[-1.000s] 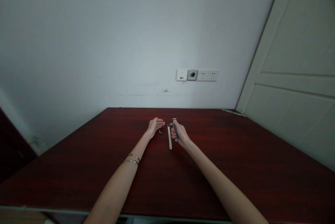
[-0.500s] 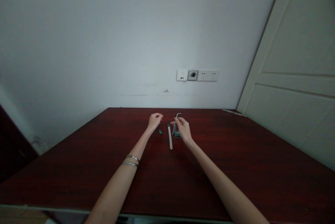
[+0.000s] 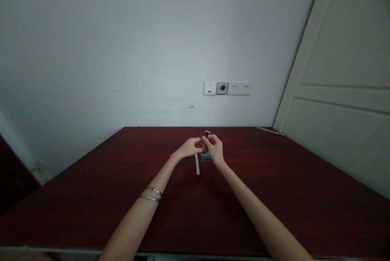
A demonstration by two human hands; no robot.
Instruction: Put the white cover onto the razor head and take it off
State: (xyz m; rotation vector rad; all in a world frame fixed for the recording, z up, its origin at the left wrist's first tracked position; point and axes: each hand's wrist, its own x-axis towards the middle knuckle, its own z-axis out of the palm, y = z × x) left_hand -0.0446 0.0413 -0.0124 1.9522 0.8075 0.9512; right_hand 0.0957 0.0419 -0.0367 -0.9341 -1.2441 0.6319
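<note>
- The right hand (image 3: 215, 150) was closed on the razor (image 3: 206, 134), pinching it between thumb and fingers.
- The razor stood nearly upright between the two hands, above the table (image 3: 195, 212), its T-shaped silver head at the top, clear of the fingers, and its dark neck just below.
- Its lower part, greyish, ran down between the fingers of both hands and was partly hidden there.
- The left hand (image 3: 188, 147) reached in from the other side, fingers curved and thumb below, their tips at the razor; whether they were clamped on it or only beside it could not be told.
- Under the hands, the teal case (image 3: 206, 157) lay on the table, just below the razor's lower end and near the right hand.
- The pale strip (image 3: 197, 165) lay on the table beside the case, on its left, pointing toward the person; its far end was hidden by the left hand.
- A small dark piece (image 3: 187, 157) showed below the left wrist, mostly covered.
- Two bracelets (image 3: 149, 198) circled the left forearm.
- Beyond the dark red table rose the wall (image 3: 152, 49), with sockets (image 3: 240, 88) above the table's far edge; a pale door (image 3: 341, 70) stood at the right.
</note>
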